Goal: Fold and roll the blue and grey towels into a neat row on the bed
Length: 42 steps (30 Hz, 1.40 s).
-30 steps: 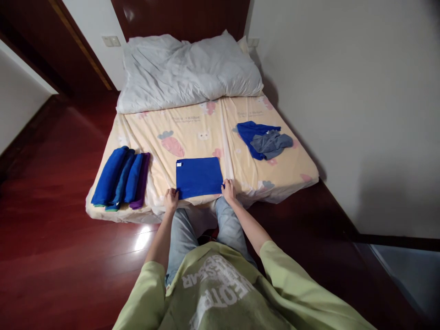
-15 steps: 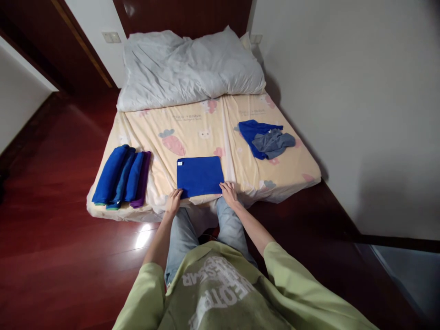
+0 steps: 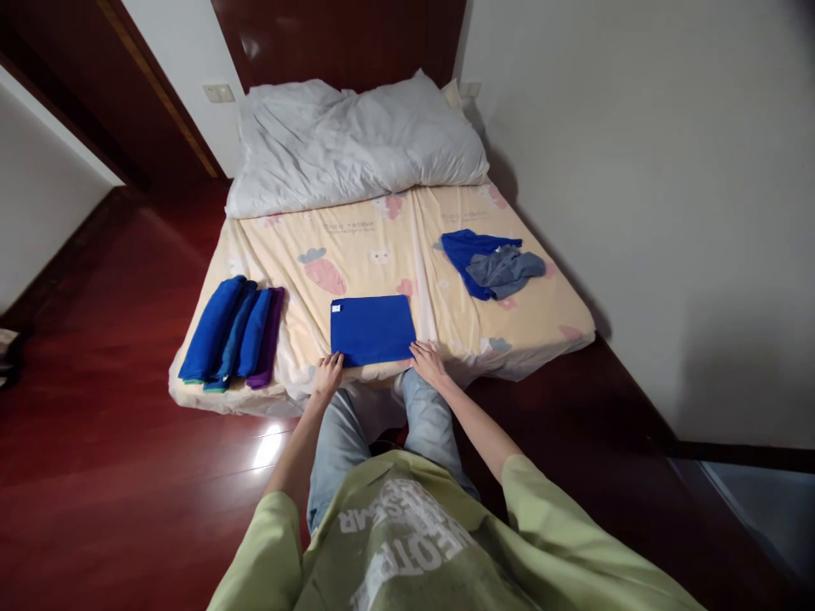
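A blue towel (image 3: 373, 331) lies flat as a rectangle at the near edge of the bed, a small white label at its far left corner. At its near left corner, my left hand (image 3: 328, 373) has its fingers closed on the cloth. My right hand (image 3: 427, 361) grips the near right corner in the same way. Left of it, several rolled or folded towels (image 3: 235, 333), blue and purple, lie side by side. On the right rests a crumpled blue cloth (image 3: 463, 250) with a rumpled grey-blue cloth (image 3: 506, 270) over part of it.
The bed (image 3: 375, 255) has a cream sheet with carrot and rabbit prints. A large pale grey pillow or folded quilt (image 3: 356, 148) spans its head end. A white wall (image 3: 637, 212) stands to the right, and dark red floor (image 3: 95, 475) lies to the left.
The view has tilted slightly, so the bed sits a little lower in the picture. Both hands stay at the blue towel's near corners, and its near edge looks slightly straighter.
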Tool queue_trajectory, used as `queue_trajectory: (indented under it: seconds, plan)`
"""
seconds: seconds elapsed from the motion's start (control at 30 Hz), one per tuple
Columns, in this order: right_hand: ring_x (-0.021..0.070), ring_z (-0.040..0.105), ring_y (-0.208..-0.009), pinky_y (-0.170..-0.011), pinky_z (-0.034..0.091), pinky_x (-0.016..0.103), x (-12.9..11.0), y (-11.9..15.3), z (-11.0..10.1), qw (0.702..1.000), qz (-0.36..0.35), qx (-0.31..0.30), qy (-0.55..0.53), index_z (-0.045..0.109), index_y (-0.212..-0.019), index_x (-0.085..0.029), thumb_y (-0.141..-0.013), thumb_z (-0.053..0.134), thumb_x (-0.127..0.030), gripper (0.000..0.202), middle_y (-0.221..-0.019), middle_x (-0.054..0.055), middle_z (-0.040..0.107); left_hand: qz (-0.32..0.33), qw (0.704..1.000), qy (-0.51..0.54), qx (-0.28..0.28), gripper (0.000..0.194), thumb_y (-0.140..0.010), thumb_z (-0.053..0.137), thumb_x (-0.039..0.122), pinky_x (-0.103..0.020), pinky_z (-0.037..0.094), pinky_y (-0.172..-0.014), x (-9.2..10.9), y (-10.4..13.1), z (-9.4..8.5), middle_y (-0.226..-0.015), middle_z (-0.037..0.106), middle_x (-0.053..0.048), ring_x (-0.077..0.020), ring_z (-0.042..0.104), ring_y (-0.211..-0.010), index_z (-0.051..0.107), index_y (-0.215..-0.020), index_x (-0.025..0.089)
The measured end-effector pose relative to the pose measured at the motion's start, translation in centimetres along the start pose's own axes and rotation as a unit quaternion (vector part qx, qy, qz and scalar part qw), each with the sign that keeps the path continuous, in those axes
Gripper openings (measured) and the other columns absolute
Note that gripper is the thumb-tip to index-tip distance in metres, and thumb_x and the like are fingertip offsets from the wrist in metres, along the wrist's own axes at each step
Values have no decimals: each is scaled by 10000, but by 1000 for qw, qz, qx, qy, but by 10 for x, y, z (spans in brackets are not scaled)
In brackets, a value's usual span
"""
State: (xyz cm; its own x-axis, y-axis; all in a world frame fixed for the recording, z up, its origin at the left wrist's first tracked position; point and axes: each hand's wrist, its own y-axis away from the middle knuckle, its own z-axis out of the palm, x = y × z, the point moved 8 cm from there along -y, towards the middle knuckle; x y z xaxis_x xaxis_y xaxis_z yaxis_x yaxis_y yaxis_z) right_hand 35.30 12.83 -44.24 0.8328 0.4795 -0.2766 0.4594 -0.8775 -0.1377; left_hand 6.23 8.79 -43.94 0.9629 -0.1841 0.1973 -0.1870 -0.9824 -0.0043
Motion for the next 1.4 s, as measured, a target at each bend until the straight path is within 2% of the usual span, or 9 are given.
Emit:
queue_trajectory:
  seconds: [0.2, 0.33, 0.43, 0.6, 0.83, 0.97, 1.1, 1.23, 1.4]
  plan:
    - [280, 595, -1306, -1165, 414, 518, 10, -4, -3, 999, -28, 5, -28, 711, -1275, -135, -858, 470, 13, 504, -1332, 152, 670, 21, 1000, 12, -10, 517, -857, 419, -9, -462, 461, -1061, -7, 0, -7, -1414, 601, -195, -309, 563, -1328, 648, -1298, 132]
    - [254, 571, -1342, -1203, 385, 518, 7, 20, -4, 994, -83, 26, -64, 701, -1299, -155, -826, 442, 43, 575, -1346, 130, 667, 42, 998, 43, -12, 526, -853, 441, -3, -449, 461, -1086, -14, 20, -3, -1396, 619, -182, -288, 578, -1320, 646, -1313, 149]
    - [239, 580, -1334, -1178, 431, 488, 3, 40, 0, 989, -110, 28, -96, 697, -1306, -158, -809, 425, 55, 605, -1365, 117, 657, 53, 995, 83, -5, 541, -847, 472, 16, -452, 448, -1113, -17, 40, 6, -1424, 603, -162, -283, 551, -1352, 634, -1340, 168]
    - [236, 615, -1288, -1113, 503, 460, 7, 47, -2, 986, -52, 51, -153, 714, -1281, -177, -814, 436, 30, 581, -1318, 105, 689, -22, 983, 176, 46, 549, -833, 456, 26, -441, 472, -1107, -25, 45, 8, -1351, 661, -113, -254, 595, -1288, 644, -1323, 186]
    - [219, 651, -1193, -1104, 503, 423, 16, 43, -11, 958, 42, 111, -260, 728, -1221, -212, -792, 475, -30, 531, -1220, 79, 726, -104, 952, 274, 86, 582, -666, 468, 7, -421, 519, -1055, -38, 36, 5, -1130, 733, -84, -246, 642, -1150, 712, -1165, 181]
    - [235, 681, -1107, -1043, 523, 408, 21, 41, -8, 945, 87, 130, -286, 735, -1140, -192, -848, 481, -133, 392, -1142, 95, 745, -143, 941, 292, 99, 439, -769, 468, 101, -429, 537, -999, -44, 38, 4, -1083, 727, -100, -256, 656, -1061, 712, -1125, 184]
    - [255, 703, -944, -896, 562, 374, 31, 40, -1, 940, 162, 138, -266, 714, -1040, -166, -922, 471, -276, 291, -988, 118, 754, -172, 935, 293, 106, 307, -878, 468, 236, -425, 545, -922, -48, 39, 4, -948, 701, -101, -262, 653, -963, 687, -1086, 185]
    - [252, 681, -808, -788, 550, 338, 38, 41, 3, 933, 209, 165, -240, 669, -882, -182, -981, 426, -454, 378, -823, 114, 722, -198, 932, 283, 111, 295, -946, 459, 399, -409, 540, -847, -52, 39, 7, -828, 652, -84, -259, 642, -871, 660, -1007, 192]
    - [244, 672, -767, -756, 537, 327, 41, 40, 9, 932, 224, 155, -240, 669, -887, -184, -998, 369, -539, 478, -808, 112, 721, -203, 931, 287, 99, 362, -968, 423, 454, -415, 524, -865, -51, 37, 15, -902, 689, -114, -274, 652, -912, 653, -1001, 177]
